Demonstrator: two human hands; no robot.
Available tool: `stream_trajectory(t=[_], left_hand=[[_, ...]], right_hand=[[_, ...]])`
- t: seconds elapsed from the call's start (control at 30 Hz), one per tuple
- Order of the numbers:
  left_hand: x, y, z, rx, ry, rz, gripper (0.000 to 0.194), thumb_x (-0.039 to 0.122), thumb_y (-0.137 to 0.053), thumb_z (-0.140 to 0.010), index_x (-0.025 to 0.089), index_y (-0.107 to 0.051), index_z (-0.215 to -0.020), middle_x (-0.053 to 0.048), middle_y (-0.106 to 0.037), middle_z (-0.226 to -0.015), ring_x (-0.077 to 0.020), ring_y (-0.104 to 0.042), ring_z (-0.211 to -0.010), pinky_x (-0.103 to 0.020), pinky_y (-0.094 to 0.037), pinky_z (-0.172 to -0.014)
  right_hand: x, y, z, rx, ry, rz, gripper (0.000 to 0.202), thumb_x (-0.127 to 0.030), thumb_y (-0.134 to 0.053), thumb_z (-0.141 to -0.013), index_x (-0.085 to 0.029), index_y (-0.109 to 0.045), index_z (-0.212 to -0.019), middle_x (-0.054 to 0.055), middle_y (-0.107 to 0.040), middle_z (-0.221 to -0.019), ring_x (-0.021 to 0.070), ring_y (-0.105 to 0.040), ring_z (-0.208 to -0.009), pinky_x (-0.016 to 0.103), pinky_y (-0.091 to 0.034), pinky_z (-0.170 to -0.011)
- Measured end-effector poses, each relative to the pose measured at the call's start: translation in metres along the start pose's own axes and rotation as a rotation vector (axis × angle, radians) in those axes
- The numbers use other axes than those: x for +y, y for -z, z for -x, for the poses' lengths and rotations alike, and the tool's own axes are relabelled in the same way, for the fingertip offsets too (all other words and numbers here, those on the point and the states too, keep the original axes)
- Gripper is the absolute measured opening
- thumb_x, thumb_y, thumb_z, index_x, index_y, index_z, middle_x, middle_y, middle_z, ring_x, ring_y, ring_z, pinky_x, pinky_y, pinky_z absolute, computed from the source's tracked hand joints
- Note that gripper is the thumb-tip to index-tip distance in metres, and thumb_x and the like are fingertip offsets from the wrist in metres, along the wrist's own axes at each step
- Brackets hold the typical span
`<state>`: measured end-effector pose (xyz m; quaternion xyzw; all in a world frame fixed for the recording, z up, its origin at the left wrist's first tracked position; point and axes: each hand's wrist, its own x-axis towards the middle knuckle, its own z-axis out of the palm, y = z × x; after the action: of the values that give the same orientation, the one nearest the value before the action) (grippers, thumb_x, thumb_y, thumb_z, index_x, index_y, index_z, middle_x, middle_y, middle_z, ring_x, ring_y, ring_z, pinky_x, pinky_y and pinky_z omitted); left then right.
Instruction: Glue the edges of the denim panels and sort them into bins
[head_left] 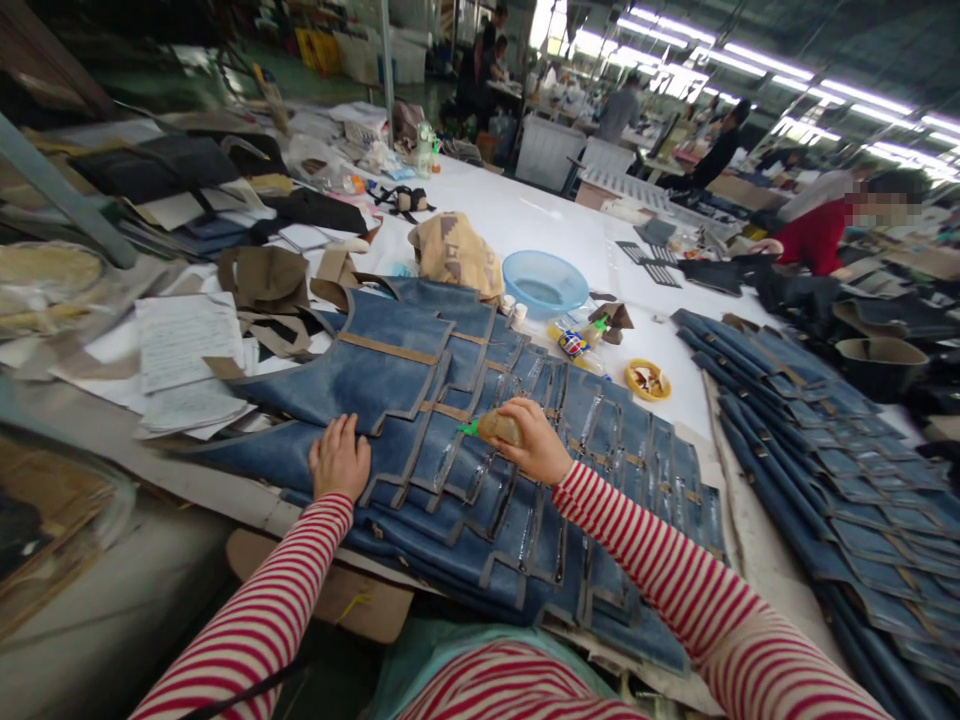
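Observation:
Overlapping blue leather-like panels (382, 335) with grey edging and tan strips are fanned across the table before me. My left hand (340, 460) lies flat with fingers stretched on the panels' left part. In my right hand (534, 443) is a tan squeeze bottle (501, 429), tipped sideways with its green nozzle pointing left, low over the panels. Whether the nozzle touches them I cannot tell. Shiny wet-looking lines of glue run along several panel edges to the right of the bottle.
Beyond the panels stand a light blue basin (545, 281), a patterned cloth (456, 255) and a small yellow bowl (648, 380). Papers (187, 345) lie at left. More blue panels (832, 450) are stacked at right. A person in red (810, 235) bends over work at far right.

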<state>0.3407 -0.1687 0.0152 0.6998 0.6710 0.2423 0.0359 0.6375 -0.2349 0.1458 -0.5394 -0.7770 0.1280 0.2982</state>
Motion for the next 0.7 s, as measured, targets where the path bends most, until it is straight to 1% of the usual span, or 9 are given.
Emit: stream_trajectory(t=[0.07, 0.2, 0.37, 0.43, 0.57, 0.7], left_hand=[[-0.001, -0.001, 0.000, 0.005, -0.001, -0.003, 0.048, 0.031, -0.028, -0.087, 0.014, -0.038, -0.130, -0.013, -0.043, -0.133, -0.0238, -0.034, -0.125, -0.043, -0.020, -0.104], [-0.002, -0.001, 0.000, -0.007, -0.004, -0.013, 0.048, 0.031, -0.028, -0.087, 0.014, -0.038, -0.130, -0.013, -0.043, -0.133, -0.0239, -0.034, -0.125, -0.043, -0.020, -0.104], [-0.001, 0.000, -0.001, -0.004, -0.001, -0.019, 0.047, 0.031, -0.028, -0.087, 0.014, -0.039, -0.129, -0.013, -0.044, -0.133, -0.0239, -0.035, -0.124, -0.044, -0.021, -0.103], [0.000, 0.000, 0.000, -0.005, 0.000, -0.014, 0.047, 0.031, -0.029, -0.087, 0.015, -0.039, -0.129, -0.013, -0.044, -0.132, -0.0238, -0.034, -0.124, -0.043, -0.021, -0.103], [0.000, 0.000, 0.000, 0.008, -0.001, -0.008, 0.047, 0.031, -0.029, -0.086, 0.015, -0.039, -0.129, -0.012, -0.044, -0.132, -0.0235, -0.034, -0.125, -0.043, -0.020, -0.104], [-0.001, -0.001, -0.001, 0.006, -0.009, -0.025, 0.047, 0.031, -0.028, -0.087, 0.014, -0.039, -0.129, -0.013, -0.045, -0.132, -0.0240, -0.035, -0.124, -0.043, -0.021, -0.103]], right_hand=[[0.004, 0.002, -0.003, 0.001, -0.006, 0.003, 0.040, -0.032, -0.059, -0.075, -0.022, -0.046, -0.111, 0.010, -0.047, -0.112, 0.0217, -0.044, -0.109, 0.043, -0.039, -0.095], [0.004, 0.002, -0.001, -0.050, 0.020, -0.032, 0.043, -0.033, -0.060, -0.075, -0.023, -0.045, -0.114, 0.010, -0.047, -0.114, 0.0215, -0.044, -0.109, 0.043, -0.040, -0.094], [0.014, 0.002, -0.009, 0.042, -0.011, 0.026, 0.039, -0.032, -0.059, -0.075, -0.022, -0.047, -0.111, 0.010, -0.048, -0.112, 0.0216, -0.043, -0.109, 0.043, -0.038, -0.095], [0.017, 0.003, -0.012, 0.044, -0.023, 0.031, 0.040, -0.032, -0.059, -0.075, -0.023, -0.046, -0.112, 0.010, -0.047, -0.113, 0.0219, -0.043, -0.109, 0.043, -0.038, -0.095], [0.019, 0.003, -0.014, 0.014, 0.004, 0.027, 0.040, -0.033, -0.058, -0.076, -0.023, -0.046, -0.113, 0.009, -0.047, -0.114, 0.0217, -0.043, -0.110, 0.043, -0.039, -0.095], [0.022, 0.004, -0.019, 0.067, -0.030, 0.050, 0.039, -0.032, -0.060, -0.075, -0.022, -0.047, -0.111, 0.009, -0.048, -0.111, 0.0222, -0.044, -0.108, 0.043, -0.039, -0.094]])
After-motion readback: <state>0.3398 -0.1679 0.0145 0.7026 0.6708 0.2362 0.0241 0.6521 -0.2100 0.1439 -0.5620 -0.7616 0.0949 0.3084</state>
